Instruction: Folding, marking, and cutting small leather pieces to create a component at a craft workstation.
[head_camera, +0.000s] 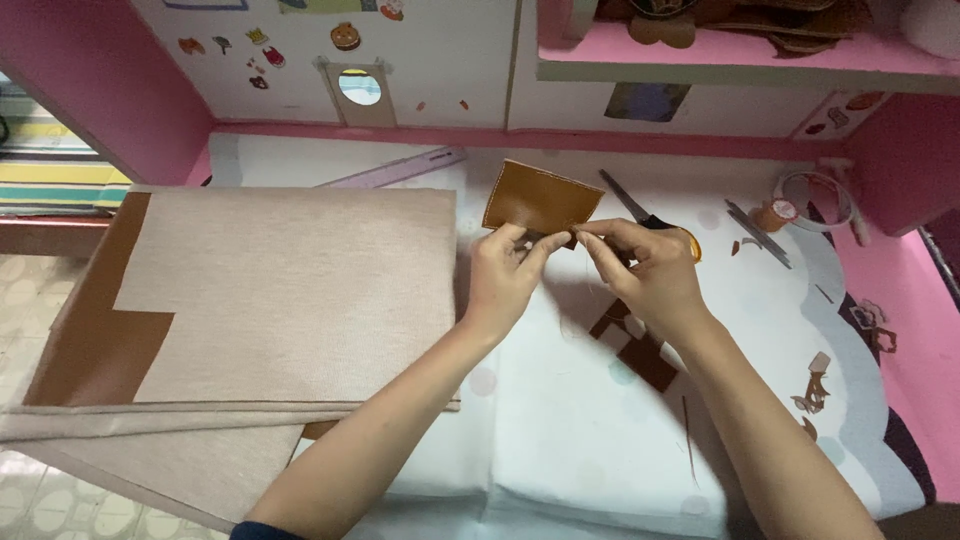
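Both forearms reach in; the left hand (503, 272) and right hand (648, 268) pinch the tan leather piece's (538, 200) lower edge. Stitching lines its border, so sewing seems nearly finished. Dark leather offcuts (640, 350) lie beneath the right wrist.

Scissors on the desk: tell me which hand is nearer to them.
Right. The right hand lies over the scissors, covering most of their handle. The left hand is further away, across the brown leather piece that both hands pinch.

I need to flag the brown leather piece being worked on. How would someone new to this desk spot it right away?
Start at the big beige fabric sheet on the desk's left; just past its upper right corner, both hands meet. The left hand and right hand pinch the lower edge of the tan leather rectangle. Unlike the darker brown scraps lying flat, it's lifted and stitched along its edge.
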